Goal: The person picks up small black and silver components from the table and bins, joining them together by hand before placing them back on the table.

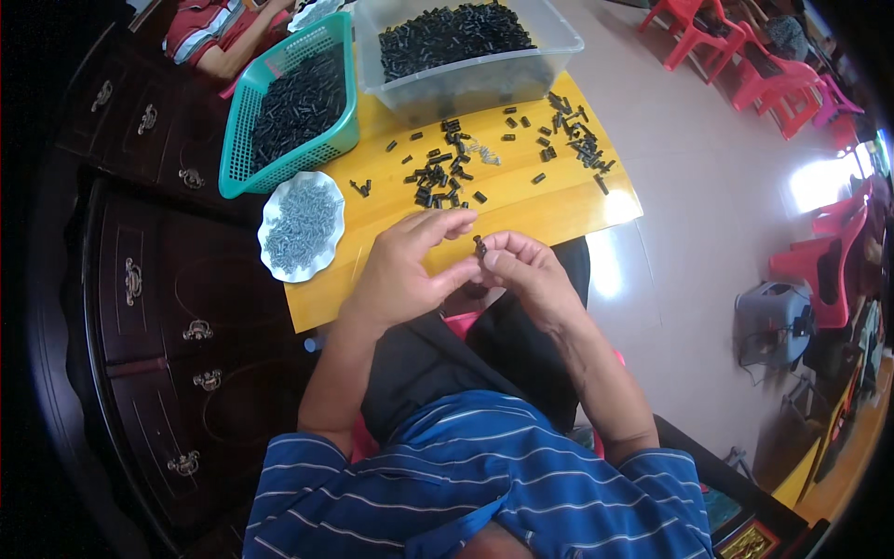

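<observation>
My right hand (535, 279) pinches a small black cylindrical part (479, 244) between thumb and fingertips, just off the table's near edge. Beside it, my left hand (402, 265) has its thumb and fingers spread apart, with the thumb tip close to the right fingertips. Whether that thumb touches the part, I cannot tell. Beyond both hands, loose black cylindrical pieces (438, 177) lie scattered on the yellow table (559, 212). Among them is a little heap of silvery pieces, seemingly springs (482, 153). Another cluster of black parts (585, 144) lies at the table's right side.
A white scalloped plate (267, 238) of small silvery pieces stands at the left. Behind it are a green basket (289, 168) and a clear plastic bin (466, 91), both full of black parts. Dark drawers (140, 279) line the left; another person's arm (233, 58) shows far left.
</observation>
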Action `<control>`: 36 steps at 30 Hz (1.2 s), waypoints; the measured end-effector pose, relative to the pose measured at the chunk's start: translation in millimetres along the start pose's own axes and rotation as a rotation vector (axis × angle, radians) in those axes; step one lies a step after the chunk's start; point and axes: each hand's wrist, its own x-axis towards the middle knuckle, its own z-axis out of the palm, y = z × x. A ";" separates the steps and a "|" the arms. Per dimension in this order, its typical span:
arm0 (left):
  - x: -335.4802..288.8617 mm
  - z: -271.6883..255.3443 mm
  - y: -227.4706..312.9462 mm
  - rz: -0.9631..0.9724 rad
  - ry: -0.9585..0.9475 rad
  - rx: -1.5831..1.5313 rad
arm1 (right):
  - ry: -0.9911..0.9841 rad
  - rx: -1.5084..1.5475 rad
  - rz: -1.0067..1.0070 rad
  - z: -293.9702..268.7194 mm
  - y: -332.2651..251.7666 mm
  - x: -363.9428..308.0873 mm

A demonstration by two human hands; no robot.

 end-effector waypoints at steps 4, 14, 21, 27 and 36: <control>-1.1 17.3 3.2 0.125 0.058 0.296 | 0.057 0.055 -0.020 7.8 0.2 1.4; -3.7 29.3 -6.1 0.136 0.059 0.249 | 0.037 0.089 -0.009 -2.2 5.7 3.3; -4.1 30.2 -7.5 0.198 0.095 0.250 | 0.063 0.072 0.007 -4.9 8.8 2.2; -2.2 32.2 -7.8 0.183 0.111 0.188 | 0.058 0.093 0.000 -5.6 5.6 1.5; -2.1 29.5 -11.1 0.164 0.116 0.169 | 0.034 0.038 -0.053 0.4 5.1 3.8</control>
